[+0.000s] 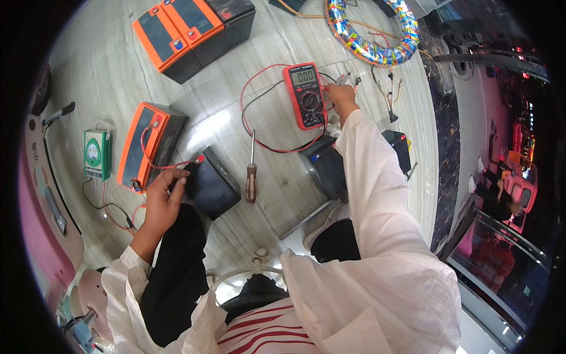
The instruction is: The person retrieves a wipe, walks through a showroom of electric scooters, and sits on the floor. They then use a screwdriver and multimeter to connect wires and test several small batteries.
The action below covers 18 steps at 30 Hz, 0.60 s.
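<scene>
My left hand (164, 197) is at the near left edge of a black battery (213, 187), thumb and fingertips pressed together beside its terminals. What they pinch, if anything, is too small to make out. A red wire (154, 165) runs from an orange-topped battery (137, 144) to the black one's red terminal. My right hand (342, 99) reaches forward to the right side of a red digital multimeter (305, 97), which lies face up with its display lit. Its fingers are closed beside a small metal tool (344, 78); whether they grip it is unclear. Red and black test leads loop around the meter.
A screwdriver (252, 183) lies between the batteries. Another black battery (328, 168) stands beneath my right arm. Large orange-and-black batteries (194, 35) are at the far left, a wrapped coil ring (342, 35) at the far right. A green meter box (97, 154) sits left, near a pink scooter (50, 218).
</scene>
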Each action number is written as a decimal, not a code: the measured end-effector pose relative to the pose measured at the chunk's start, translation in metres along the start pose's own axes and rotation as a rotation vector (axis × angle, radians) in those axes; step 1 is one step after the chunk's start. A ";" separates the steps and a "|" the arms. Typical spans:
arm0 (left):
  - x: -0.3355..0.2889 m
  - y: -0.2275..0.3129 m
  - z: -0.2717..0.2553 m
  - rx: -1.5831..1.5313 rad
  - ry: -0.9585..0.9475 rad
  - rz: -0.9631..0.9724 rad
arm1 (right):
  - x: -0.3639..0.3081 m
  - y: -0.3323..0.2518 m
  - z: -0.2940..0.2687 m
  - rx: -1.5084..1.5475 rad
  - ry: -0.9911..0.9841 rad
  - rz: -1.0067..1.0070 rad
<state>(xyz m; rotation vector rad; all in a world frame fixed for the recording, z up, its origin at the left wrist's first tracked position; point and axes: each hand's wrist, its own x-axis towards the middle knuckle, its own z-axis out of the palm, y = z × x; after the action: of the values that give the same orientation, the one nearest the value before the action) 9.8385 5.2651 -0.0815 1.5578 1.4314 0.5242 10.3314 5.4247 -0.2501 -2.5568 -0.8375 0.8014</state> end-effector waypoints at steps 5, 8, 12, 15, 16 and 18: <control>0.004 0.005 0.008 -0.162 -0.158 -0.013 | -0.052 0.021 -0.049 0.234 0.184 -0.299; -0.010 0.000 0.004 -0.290 -0.407 -0.137 | -0.164 0.003 -0.069 0.352 -0.009 -0.343; -0.005 0.025 0.022 -0.505 -0.741 -0.242 | -0.314 -0.007 -0.086 0.471 -0.249 -0.621; -0.007 0.028 0.041 -0.653 -0.746 -0.359 | -0.377 -0.009 -0.057 0.397 -0.399 -0.781; -0.005 0.018 0.047 -0.674 -0.741 -0.431 | -0.397 -0.018 -0.053 0.350 -0.443 -0.750; -0.005 0.006 0.054 -0.727 -0.673 -0.426 | -0.407 -0.028 -0.054 0.277 -0.505 -0.669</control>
<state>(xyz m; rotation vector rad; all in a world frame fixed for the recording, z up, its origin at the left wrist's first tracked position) 9.8838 5.2432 -0.1015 0.7040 0.8565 0.1845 10.0799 5.1855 -0.0283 -1.6689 -1.4934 1.2259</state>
